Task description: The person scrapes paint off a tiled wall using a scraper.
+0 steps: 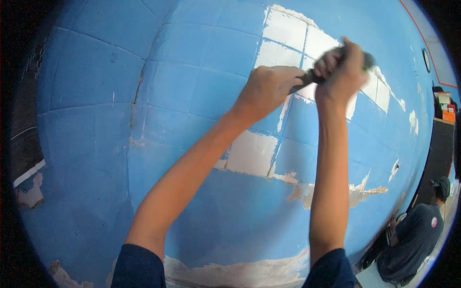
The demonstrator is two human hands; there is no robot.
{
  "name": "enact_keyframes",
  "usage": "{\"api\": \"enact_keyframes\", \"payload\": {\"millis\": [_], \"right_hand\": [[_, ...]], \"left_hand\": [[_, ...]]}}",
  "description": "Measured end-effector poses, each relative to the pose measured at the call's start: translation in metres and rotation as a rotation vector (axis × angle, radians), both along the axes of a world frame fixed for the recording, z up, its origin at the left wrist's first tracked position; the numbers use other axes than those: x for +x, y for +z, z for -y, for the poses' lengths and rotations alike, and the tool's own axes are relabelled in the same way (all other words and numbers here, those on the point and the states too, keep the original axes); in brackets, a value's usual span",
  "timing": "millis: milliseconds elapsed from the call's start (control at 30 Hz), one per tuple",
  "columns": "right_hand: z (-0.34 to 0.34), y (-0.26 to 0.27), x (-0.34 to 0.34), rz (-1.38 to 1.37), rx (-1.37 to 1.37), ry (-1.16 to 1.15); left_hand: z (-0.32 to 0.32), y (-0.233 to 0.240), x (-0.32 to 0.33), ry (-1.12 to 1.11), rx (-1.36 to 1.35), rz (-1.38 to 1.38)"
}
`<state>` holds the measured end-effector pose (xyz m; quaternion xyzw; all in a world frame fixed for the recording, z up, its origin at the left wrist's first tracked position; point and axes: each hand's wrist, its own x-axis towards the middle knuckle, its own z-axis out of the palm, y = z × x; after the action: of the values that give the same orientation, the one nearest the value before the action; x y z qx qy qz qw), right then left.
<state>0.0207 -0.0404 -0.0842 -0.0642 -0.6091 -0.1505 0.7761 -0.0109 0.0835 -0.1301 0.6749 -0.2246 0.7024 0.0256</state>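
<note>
A tiled wall coated in blue paint fills the view before me. Several white tiles show where the paint is gone, with ragged paint edges around them. My right hand grips the dark handle of a hand scraper, and motion blurs it. Against the tool's flat blade, my left hand pinches with thumb and fingers. The blade points down and left, close to the tiles; my left fingers partly cover it, so whether its edge touches the wall cannot be told. Lower left, a bare white tile shows beside my left forearm.
An inner wall corner runs down on the left. Peeled plaster crosses the wall below the tiles. At the lower right, another person in a dark shirt and cap sits near the wall. Boxes stand on a dark cabinet behind.
</note>
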Motion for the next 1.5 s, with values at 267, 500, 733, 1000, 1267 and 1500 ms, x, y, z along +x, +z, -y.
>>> {"api": "enact_keyframes", "payload": {"millis": [267,500,733,1000,1267,1500], "right_hand": [[-0.004,-0.034,0.012,0.07,-0.393,-0.27],[0.063,-0.109,0.04,0.311,-1.296,-0.124],[0.096,-0.163,0.022,0.07,-1.568,-0.272],[0.043,-0.182,0.028,-0.425,-1.09,0.028],[0.003,-0.182,0.046,-0.341,-1.058,0.006],[-0.015,-0.168,0.046,-0.338,-1.026,-0.174]], "left_hand": [[-0.009,-0.044,0.002,0.084,-0.066,-0.141],[0.001,-0.127,-0.027,0.366,0.087,-0.195],[0.033,-0.154,-0.015,0.389,0.3,0.061],[0.051,-0.155,0.024,-0.815,-1.139,-0.313],[0.051,-0.14,0.016,-0.733,-1.18,-0.689],[0.045,-0.127,0.015,-0.66,-1.187,-0.689]]}}
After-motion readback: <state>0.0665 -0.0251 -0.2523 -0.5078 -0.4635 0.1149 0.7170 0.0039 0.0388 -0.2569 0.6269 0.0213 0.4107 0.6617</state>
